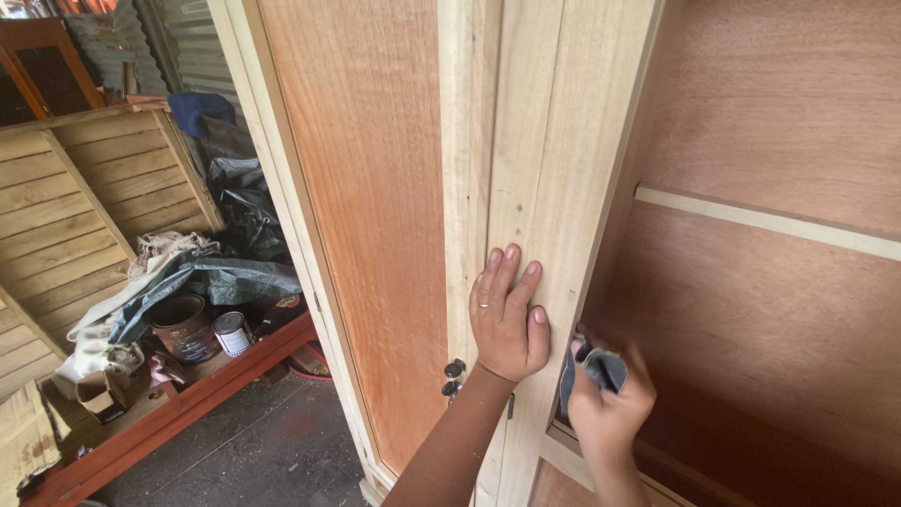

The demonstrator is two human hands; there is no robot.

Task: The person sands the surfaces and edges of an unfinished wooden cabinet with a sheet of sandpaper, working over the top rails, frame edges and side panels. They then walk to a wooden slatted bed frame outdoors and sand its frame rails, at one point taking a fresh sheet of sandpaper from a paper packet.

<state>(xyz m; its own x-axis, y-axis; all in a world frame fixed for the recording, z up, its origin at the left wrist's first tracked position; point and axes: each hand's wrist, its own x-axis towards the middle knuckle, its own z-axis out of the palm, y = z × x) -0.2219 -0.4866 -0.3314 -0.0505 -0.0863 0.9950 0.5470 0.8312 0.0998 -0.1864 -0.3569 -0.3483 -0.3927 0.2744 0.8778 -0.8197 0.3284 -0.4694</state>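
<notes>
Currently sanding: left hand (pixel 507 314) flat, fingers (pixel 500 272) spread on pale cabinet stile (pixel 554 141); right hand (pixel 608 404) clenched round grey sandpaper (pixel 601 368), just right of left fingers. Next stroke likely needs firm pressure along grain.

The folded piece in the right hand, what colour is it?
Grey-blue. The folded sheet, pinched in the right hand against the pale wooden frame, shows best in the head view.

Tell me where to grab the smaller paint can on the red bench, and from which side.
Grip the smaller paint can around its round side wall, coming from above and the floor side. It stands upright with its flat lid up; the larger can crowds one side and a tarp lies behind, so the front looks most open.
</notes>
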